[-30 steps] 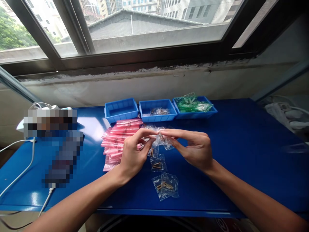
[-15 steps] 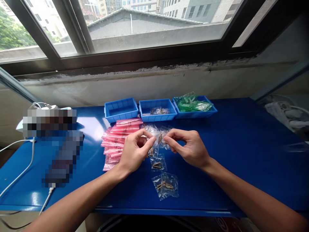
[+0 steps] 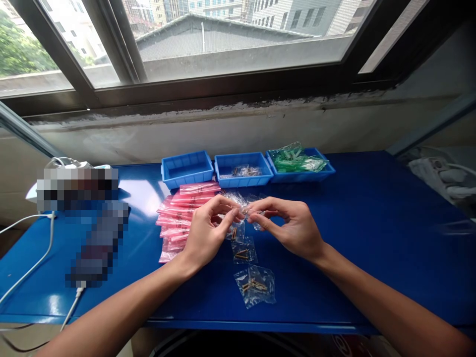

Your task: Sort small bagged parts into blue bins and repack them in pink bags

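Over the middle of the table, my left hand (image 3: 208, 230) and my right hand (image 3: 292, 224) pinch a small clear plastic bag (image 3: 245, 211) between them. Brass-coloured screw-like pieces are inside it, mostly covered by my fingers. Just below my hands lie more such bags: a bag with slim brass pieces (image 3: 241, 254), and nearer the edge a bag with several pieces (image 3: 254, 286). A fanned stack of pink zip bags (image 3: 176, 223) lies beside my left hand and is partly behind it. Other clear bags sit behind my fingers.
Along the back stand an empty blue bin (image 3: 187, 168), a blue bin with clear bags (image 3: 243, 177) and a blue bin with green bags (image 3: 300, 163). A blurred-out dark object with a white cable (image 3: 98, 243) lies at left on the blue table (image 3: 372, 223).
My fingertips have come closer together on the clear bag. Its brass pieces, plainly visible before, are now mostly hidden, and the bag looks bunched up.
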The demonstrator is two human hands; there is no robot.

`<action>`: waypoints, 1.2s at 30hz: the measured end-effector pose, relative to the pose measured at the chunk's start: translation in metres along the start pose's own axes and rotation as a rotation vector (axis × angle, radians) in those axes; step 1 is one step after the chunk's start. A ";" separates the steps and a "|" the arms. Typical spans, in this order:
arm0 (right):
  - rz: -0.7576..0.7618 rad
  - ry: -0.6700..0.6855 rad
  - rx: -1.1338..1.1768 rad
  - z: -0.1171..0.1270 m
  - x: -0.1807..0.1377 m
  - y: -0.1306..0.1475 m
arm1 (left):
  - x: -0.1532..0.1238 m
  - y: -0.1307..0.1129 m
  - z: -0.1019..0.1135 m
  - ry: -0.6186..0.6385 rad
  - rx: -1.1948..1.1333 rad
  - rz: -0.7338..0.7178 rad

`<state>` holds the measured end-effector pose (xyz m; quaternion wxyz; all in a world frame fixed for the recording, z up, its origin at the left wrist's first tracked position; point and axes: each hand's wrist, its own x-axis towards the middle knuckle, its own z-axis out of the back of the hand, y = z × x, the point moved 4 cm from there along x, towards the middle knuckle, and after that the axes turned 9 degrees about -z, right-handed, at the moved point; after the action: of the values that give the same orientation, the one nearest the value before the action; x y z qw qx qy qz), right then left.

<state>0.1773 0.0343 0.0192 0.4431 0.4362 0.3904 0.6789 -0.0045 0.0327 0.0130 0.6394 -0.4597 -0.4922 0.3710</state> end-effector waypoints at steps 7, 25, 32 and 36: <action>0.087 -0.069 -0.085 0.003 -0.001 0.005 | -0.001 -0.002 0.002 -0.019 0.049 -0.082; -0.402 -0.027 0.624 0.004 0.018 -0.029 | -0.001 0.003 -0.007 0.104 0.089 0.073; -0.294 -0.052 0.381 0.020 0.018 -0.027 | -0.001 0.003 -0.006 0.142 0.126 0.071; -0.162 -0.244 -0.256 0.042 0.019 -0.022 | -0.001 0.004 -0.007 0.152 0.110 0.066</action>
<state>0.2177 0.0652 0.0171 0.5923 0.4227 0.2782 0.6270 0.0016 0.0311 0.0084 0.6866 -0.4669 -0.4056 0.3823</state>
